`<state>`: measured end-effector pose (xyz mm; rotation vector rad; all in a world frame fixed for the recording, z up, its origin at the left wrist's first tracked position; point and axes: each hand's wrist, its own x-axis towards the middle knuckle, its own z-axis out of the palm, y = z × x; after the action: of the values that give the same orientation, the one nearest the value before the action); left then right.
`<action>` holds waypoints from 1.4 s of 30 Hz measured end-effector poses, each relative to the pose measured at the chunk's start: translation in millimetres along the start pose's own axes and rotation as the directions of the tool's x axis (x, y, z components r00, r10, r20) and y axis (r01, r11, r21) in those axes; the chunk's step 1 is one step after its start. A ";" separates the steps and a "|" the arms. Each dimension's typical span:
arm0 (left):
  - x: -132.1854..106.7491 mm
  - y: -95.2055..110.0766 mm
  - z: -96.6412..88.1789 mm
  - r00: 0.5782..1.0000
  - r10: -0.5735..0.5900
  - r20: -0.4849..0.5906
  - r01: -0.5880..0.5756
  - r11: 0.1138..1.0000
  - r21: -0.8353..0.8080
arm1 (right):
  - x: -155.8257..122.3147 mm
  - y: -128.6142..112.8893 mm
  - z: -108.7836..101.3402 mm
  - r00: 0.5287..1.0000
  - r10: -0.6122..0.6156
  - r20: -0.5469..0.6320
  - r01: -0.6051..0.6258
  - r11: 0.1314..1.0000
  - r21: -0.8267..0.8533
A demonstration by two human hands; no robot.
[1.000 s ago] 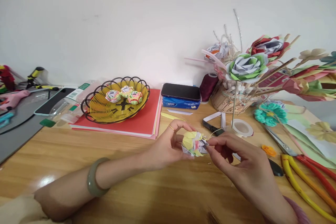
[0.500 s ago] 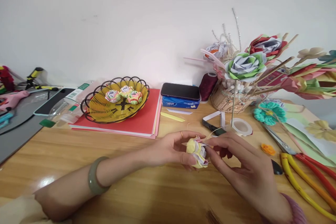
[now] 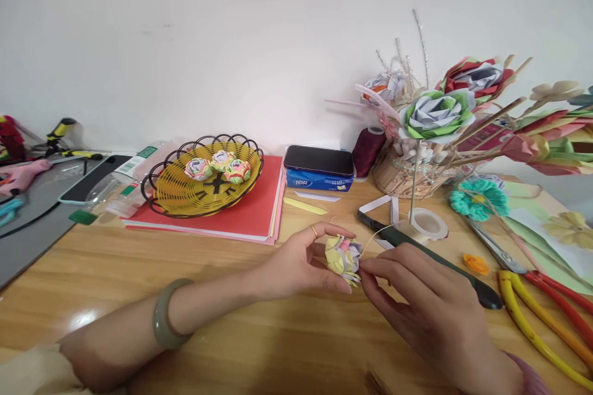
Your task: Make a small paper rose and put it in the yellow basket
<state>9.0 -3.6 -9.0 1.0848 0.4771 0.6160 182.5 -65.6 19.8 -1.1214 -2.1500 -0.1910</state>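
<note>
My left hand [image 3: 306, 265] holds a small paper flower [image 3: 341, 256] with yellow and pale petals and a bit of pink, its thumb below and fingers behind. At the flower's right edge, the thumb and forefinger of my right hand [image 3: 417, 302] are pinched together; what lies between them is too small to tell. A thin cream thread [image 3: 374, 236] curves up from beside those fingertips. Behind my right hand lies a dark-handled tool [image 3: 484, 293], partly covered by it, near a roll of white tape [image 3: 430, 222].
A yellow wicker basket [image 3: 204, 197] with several paper flowers sits on red paper [image 3: 259, 216]. A phone [image 3: 319, 161] rests on a blue pack [image 3: 319, 181]. At right stand a vase of paper flowers [image 3: 407, 176], scissors [image 3: 503, 253] and yellow-handled pliers [image 3: 523, 327].
The paper flower has turned in my left hand, showing more of its pink part. My right hand has shifted slightly down, uncovering more of the dark handle.
</note>
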 end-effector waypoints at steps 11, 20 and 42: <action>1.3 1.7 -5.1 0.993 -0.038 0.108 0.053 0.989 -0.141 | 8.9 -3.1 -7.3 0.992 0.113 -0.060 -0.097 0.971 0.220; 0.4 2.3 -6.4 0.992 -0.079 0.096 0.088 0.992 -0.092 | 4.2 7.7 -4.2 0.997 -0.048 0.054 0.046 0.998 0.042; -1.0 2.8 -3.1 0.985 0.136 0.102 -0.131 0.990 -0.057 | 3.8 -3.3 -3.0 0.987 0.143 -0.080 -0.131 0.982 0.135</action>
<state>5.7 -1.3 -7.6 1.1015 0.2975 0.6809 180.0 -66.3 25.0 -1.1589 -1.9689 -0.0375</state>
